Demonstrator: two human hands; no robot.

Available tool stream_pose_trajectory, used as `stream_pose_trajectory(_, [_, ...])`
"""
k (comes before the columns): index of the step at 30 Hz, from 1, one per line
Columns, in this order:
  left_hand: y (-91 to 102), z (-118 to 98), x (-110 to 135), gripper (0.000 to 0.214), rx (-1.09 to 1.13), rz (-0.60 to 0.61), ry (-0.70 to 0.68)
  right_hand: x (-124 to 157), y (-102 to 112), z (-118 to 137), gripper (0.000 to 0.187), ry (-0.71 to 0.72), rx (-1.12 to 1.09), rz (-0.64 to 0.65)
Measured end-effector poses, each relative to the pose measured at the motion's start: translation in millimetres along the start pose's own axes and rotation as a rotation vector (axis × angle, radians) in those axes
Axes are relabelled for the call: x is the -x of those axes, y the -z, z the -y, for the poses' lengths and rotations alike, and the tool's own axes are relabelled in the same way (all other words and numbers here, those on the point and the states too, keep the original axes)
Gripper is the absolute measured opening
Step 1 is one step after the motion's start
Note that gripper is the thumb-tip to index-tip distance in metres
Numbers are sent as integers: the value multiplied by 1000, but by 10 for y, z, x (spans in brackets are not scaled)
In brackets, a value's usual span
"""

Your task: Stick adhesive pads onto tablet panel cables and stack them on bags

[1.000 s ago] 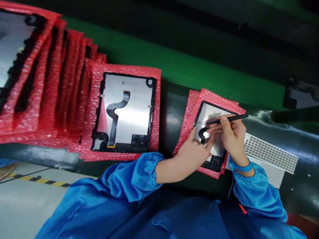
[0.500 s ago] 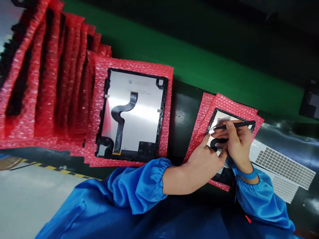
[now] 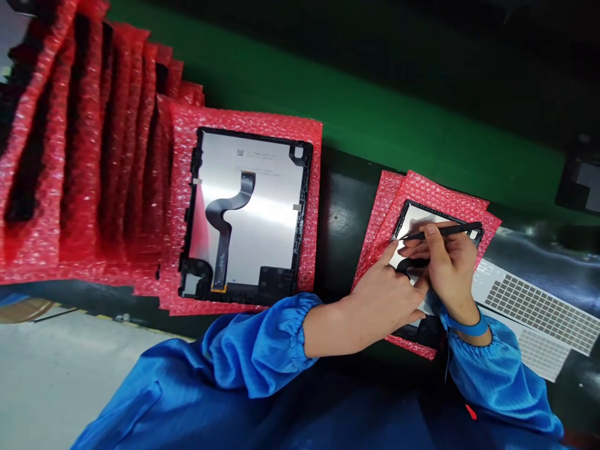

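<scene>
A black-framed tablet screen panel with a silver back lies on red bubble wrap at the right. Across it, my right hand pinches black tweezers, their tip pointing left at the panel's left edge. My left hand rests over the lower left of the same panel. Its index finger stretches to the left edge, close to the tweezers' tip, and the other fingers are loosely spread. Between the hands shows part of a dark flex cable. Anything tiny at the tip is hard to make out.
A second screen panel with a curved flex cable lies on red bubble wrap in the middle. Several wrapped panels lean in a row at the left. White sheets with small grey squares lie right of my right wrist.
My left index finger has straightened a little towards the panel's left edge beside the tweezers' tip. The tweezers stay in my right hand. The view has shifted slightly.
</scene>
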State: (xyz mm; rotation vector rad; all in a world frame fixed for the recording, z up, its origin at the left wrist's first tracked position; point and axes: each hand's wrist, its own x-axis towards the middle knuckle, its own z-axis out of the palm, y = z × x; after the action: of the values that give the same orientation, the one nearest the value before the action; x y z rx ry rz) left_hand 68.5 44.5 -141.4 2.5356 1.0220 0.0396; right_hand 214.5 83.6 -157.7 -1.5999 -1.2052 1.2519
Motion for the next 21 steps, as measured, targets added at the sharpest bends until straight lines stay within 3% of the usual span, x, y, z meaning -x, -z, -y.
stream_pose_trajectory(8, [92, 98, -25, 64, 54, 63, -29, -39, -27, -28, 37, -5, -51, 25])
stream_pose_trajectory(11, [160, 117, 27, 47, 100, -2, -27, -12, 43, 6, 35, 26, -126, 28])
stream_pose_trajectory(14, [207, 136, 128, 27, 104, -104, 230, 107, 276, 44, 28, 109, -171, -29])
stream_pose_trajectory(17, [198, 168, 197, 25, 35, -70, 606, 268, 597, -19, 23, 139, -187, -128])
stream_pose_trajectory(19, [171, 192, 193, 23, 46, 9, 711, 346, 770, -140, 25, 121, -189, -178])
stream_pose_trajectory(21, [147, 206, 157, 23, 104, 47, 721, 387, 869, -293, 29, 91, -194, -196])
